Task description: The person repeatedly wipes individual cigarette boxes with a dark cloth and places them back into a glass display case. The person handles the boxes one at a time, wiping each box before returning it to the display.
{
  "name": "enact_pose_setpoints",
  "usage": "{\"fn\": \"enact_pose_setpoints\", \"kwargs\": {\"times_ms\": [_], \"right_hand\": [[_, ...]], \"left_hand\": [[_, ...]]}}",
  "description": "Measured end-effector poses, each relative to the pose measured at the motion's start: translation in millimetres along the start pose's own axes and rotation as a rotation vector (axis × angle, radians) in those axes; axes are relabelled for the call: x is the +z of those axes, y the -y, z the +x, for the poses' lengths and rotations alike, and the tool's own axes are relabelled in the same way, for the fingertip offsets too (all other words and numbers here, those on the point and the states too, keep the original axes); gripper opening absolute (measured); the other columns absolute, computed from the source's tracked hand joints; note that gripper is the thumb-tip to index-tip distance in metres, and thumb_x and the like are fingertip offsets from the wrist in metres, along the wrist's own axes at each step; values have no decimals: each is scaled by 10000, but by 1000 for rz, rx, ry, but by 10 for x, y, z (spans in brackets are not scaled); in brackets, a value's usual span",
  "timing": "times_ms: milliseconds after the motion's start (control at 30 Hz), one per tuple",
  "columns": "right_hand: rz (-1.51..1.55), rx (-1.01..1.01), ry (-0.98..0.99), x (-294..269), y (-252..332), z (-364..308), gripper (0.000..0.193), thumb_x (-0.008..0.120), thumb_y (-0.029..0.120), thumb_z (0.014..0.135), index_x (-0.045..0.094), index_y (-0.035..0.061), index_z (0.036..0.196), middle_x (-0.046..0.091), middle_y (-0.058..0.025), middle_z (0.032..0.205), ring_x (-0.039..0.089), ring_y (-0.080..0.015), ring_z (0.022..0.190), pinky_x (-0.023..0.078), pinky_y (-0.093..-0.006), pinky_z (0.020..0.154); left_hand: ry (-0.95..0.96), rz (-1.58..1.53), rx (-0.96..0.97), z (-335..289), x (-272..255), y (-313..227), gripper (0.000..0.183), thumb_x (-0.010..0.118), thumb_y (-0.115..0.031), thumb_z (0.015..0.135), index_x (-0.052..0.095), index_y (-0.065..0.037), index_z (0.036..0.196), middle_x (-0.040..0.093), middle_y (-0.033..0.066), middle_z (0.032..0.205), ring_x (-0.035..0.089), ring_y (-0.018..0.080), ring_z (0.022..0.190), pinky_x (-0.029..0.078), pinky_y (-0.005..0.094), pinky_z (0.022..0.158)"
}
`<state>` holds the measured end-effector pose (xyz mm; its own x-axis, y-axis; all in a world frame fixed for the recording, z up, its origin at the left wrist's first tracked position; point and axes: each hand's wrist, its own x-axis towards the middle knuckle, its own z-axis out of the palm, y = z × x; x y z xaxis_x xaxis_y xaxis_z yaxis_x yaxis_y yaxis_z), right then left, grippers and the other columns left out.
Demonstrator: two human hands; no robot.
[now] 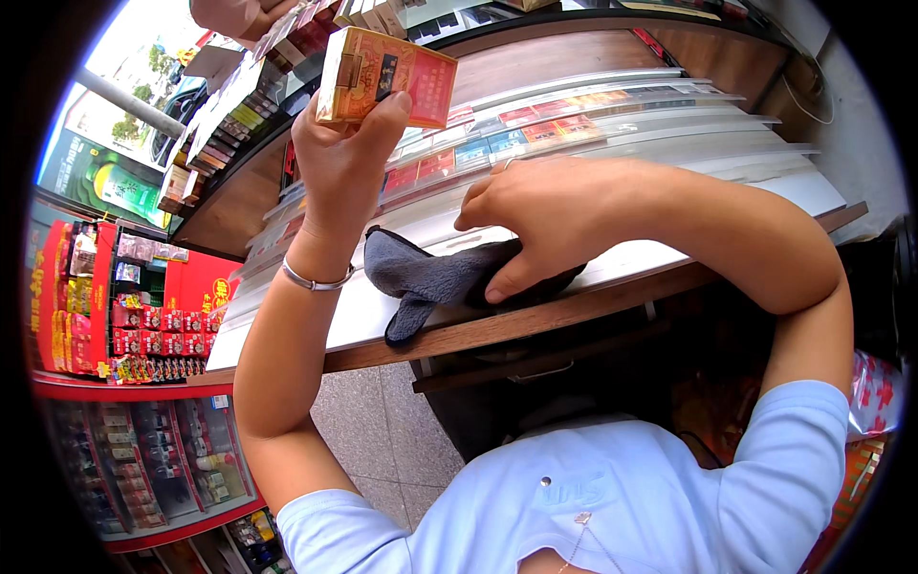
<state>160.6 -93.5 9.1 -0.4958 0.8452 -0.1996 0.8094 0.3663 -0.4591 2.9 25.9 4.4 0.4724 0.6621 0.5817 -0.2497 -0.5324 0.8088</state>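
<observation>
A yellow-and-red box [387,72] is being held up above the counter [352,316], toward its left end; the left hand [349,153] is pinching it between thumb and fingers. Below it, a dark gray cloth [426,277] is lying bunched along the counter's near edge, one end drooping over. The right hand [550,215] is hovering over the cloth, thumb and fingers spreading apart; whether the thumb is touching it, I cannot tell. Beyond, clear dividers [684,137] are running lengthwise along the counter, colorful packs [550,132] sitting between them.
</observation>
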Motion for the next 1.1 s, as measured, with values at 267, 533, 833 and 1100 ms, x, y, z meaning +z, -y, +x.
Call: {"fn": "enact_pose_setpoints", "kwargs": {"times_ms": [267,533,833,1100], "right_hand": [[833,-1,-429,-204,-144,39,936,317,800,800,563,-31,1154,609,-237,1060,670,-338,879,569,-397,703],[1158,-125,-374,-257,-177,52,543,451,510,938,495,35,1197,580,-135,1010,630,-223,896,540,-345,798],[12,655,-160,-652,-1352,-213,527,623,378,824,556,116,1276,636,-71,913,580,-150,808,496,-314,641],[-160,1050,217,-375,-1903,-106,508,581,451,857,598,78,1201,635,-164,1135,619,-315,1001,480,-386,825]], "left_hand": [[152,847,589,-10,95,-73,250,756,-86,619,514,-39,658,637,120,1117,624,241,811,511,322,722],[338,798,771,61,37,-157,299,790,-87,573,518,-62,694,536,75,1173,520,272,1074,467,349,884],[385,890,678,15,10,-100,276,761,-113,697,650,-69,947,457,98,1370,384,285,1307,355,384,1057],[504,890,556,-61,41,9,220,725,-101,715,645,-70,917,468,85,1368,360,299,1329,340,419,1074]]}}
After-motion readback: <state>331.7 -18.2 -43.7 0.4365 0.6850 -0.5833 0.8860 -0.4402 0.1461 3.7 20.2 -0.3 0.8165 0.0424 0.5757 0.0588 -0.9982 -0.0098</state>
